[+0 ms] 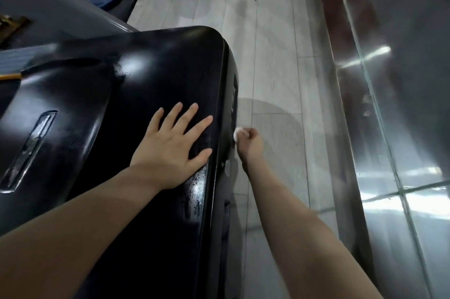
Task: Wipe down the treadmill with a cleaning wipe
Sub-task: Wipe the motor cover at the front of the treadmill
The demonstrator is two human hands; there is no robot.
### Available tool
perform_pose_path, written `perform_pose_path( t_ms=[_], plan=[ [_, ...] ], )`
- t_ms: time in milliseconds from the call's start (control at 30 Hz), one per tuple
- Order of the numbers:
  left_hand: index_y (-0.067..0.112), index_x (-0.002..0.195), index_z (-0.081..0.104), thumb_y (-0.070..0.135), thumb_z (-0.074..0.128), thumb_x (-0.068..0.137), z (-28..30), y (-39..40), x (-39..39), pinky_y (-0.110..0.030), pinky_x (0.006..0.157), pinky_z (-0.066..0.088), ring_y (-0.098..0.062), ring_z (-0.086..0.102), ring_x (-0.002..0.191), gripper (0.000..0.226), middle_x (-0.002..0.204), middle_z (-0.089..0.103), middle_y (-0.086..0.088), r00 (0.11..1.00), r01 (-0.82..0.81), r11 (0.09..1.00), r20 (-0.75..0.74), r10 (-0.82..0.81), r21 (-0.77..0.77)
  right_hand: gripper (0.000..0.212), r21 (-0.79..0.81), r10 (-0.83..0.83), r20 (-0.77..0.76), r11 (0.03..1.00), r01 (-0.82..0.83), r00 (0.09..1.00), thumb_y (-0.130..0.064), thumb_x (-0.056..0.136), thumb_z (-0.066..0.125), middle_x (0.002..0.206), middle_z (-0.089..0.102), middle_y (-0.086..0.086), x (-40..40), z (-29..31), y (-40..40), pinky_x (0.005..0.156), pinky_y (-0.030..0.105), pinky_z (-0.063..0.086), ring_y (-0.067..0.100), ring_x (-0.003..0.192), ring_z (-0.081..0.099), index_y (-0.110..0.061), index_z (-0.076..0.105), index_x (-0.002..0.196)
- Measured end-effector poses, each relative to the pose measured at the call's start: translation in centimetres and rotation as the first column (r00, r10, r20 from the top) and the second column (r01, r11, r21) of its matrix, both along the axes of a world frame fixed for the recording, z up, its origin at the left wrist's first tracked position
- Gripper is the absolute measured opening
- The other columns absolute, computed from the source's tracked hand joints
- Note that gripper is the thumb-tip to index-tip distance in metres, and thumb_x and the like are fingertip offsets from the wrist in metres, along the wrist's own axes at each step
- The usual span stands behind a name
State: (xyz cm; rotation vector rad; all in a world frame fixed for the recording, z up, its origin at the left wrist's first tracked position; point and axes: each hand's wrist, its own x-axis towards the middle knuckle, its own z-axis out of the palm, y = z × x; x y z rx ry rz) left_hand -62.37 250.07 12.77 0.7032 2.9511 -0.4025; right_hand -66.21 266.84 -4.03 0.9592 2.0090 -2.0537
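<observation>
- Left hand [174, 150] lies flat, fingers spread, palm down on top of the treadmill's glossy black motor cover [136, 84]; grasping nothing, just bracing.
- Right hand [249, 144] is clenched round a small balled-up white wipe [236, 133], pressed vs. the cover's right side wall, just below the top edge.
- Risk: wipe is bunched very small, so contact patch looks tiny; strokes could leave unwiped strips on the side wall.
- Risk: bare left palm on the shiny top prob. leaves prints/smears on a part w/ damp streaks near the edge [197, 189].
- Risk: side wall has recesses and a pale round spot [228, 167], maybe a sticker or cap, can't tell; wipe could snag or shred there.
- Risk: leaning over the edge w/ weight on a slick surface; the bracing hand might slide.
- Materials: cover is hard, smooth, rounded plastic w/ strong highlights and a long slot-shaped inset [29, 150] at left.
- Floor [272, 67] is pale plank-pattern; a reflective metal panel [401, 104] runs at right. Wipe looks soft, crumpled.
</observation>
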Motion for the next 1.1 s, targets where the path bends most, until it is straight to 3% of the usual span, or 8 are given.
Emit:
perform_pose_path(
  t_ms=[100,200,300,400,667,800,967,1100],
  plan=[
    [0.037,0.157,0.016,0.068,0.013,0.091,0.1,0.1,-0.1,-0.053,0.122,0.008,-0.03,0.01,0.152,0.073,0.165,0.014,-0.005,1.0,0.007,1.0,0.014,-0.007,-0.019,0.026,0.043,-0.096,0.103,0.995,0.092,0.99,-0.015,0.098,0.045,0.102,0.059,-0.001,3.4,-0.5,0.0,0.061,0.012,0.037,0.012,0.084,0.056,-0.01,0.058,0.121],
    [0.035,0.158,0.012,0.066,0.009,0.093,0.6,0.3,0.1,-0.054,0.122,0.007,-0.032,0.008,0.152,0.072,0.166,0.011,-0.006,0.999,-0.015,0.999,0.032,0.016,-0.036,0.014,0.199,-0.073,0.036,0.978,0.064,0.997,-0.006,0.097,0.047,0.075,0.056,-0.002,8.2,3.1,0.5,0.048,0.005,0.034,0.0,0.06,0.051,-0.002,0.06,0.099],
    [0.033,0.158,-0.005,0.061,0.004,0.097,1.2,1.3,0.6,-0.051,0.122,0.001,-0.032,-0.002,0.152,0.067,0.166,-0.005,-0.007,0.992,-0.073,0.988,0.095,0.086,-0.133,0.009,0.103,-0.073,0.015,0.992,0.071,0.997,0.0,0.093,0.05,0.074,0.052,-0.001,12.6,7.4,1.4,0.054,0.007,0.038,-0.002,0.059,0.048,-0.007,0.054,0.092],
    [0.028,0.157,-0.009,0.056,0.007,0.101,3.1,3.6,1.3,-0.05,0.123,-0.002,-0.032,-0.007,0.152,0.065,0.166,-0.013,-0.006,0.954,-0.166,0.964,0.215,0.211,-0.208,0.003,0.107,-0.042,0.102,0.994,0.031,0.994,-0.011,0.093,0.052,0.078,0.056,-0.006,16.2,11.2,2.2,0.05,0.008,0.039,0.008,0.068,0.052,-0.013,0.053,0.094],
    [0.018,0.159,-0.001,0.045,0.022,0.104,12.0,5.2,8.3,-0.045,0.124,0.003,-0.028,-0.001,0.153,0.065,0.166,-0.005,-0.01,0.876,-0.134,0.985,0.452,0.171,-0.113,0.005,0.129,-0.088,0.12,0.989,0.072,0.989,-0.02,0.094,0.059,0.079,0.06,-0.008,21.9,25.4,5.5,0.06,0.013,0.042,0.005,0.071,0.056,-0.015,0.059,0.093],
    [0.013,0.158,0.001,0.041,0.034,0.103,17.0,4.9,11.5,-0.043,0.124,0.009,-0.029,0.005,0.153,0.07,0.166,0.004,-0.008,0.796,-0.244,0.97,0.573,0.195,0.009,0.004,0.126,-0.042,0.118,0.992,0.027,0.992,-0.017,0.091,0.061,0.083,0.063,-0.008,23.3,32.2,7.5,0.065,0.017,0.043,0.006,0.076,0.058,-0.016,0.062,0.094],
    [0.015,0.158,0.013,0.035,0.043,0.101,21.6,7.3,11.7,-0.042,0.123,0.017,-0.024,0.015,0.151,0.067,0.163,0.019,-0.007,0.691,-0.447,0.884,0.681,0.241,0.14,0.005,0.136,0.013,0.136,0.99,-0.031,0.991,-0.012,0.088,0.059,0.08,0.063,-0.005,20.8,37.1,10.3,0.068,0.022,0.045,0.01,0.073,0.058,-0.014,0.062,0.091],
    [0.023,0.151,0.033,0.029,0.045,0.101,24.4,11.1,9.6,-0.029,0.1,0.038,-0.014,0.047,0.122,0.052,0.146,0.045,0.001,0.498,-0.707,0.646,0.851,0.166,0.288,0.008,0.078,0.119,0.128,0.989,-0.129,0.985,-0.014,0.088,0.059,0.086,0.068,0.002,17.6,39.1,12.1,0.07,0.031,0.052,0.017,0.079,0.064,-0.012,0.064,0.094]
  ],
)
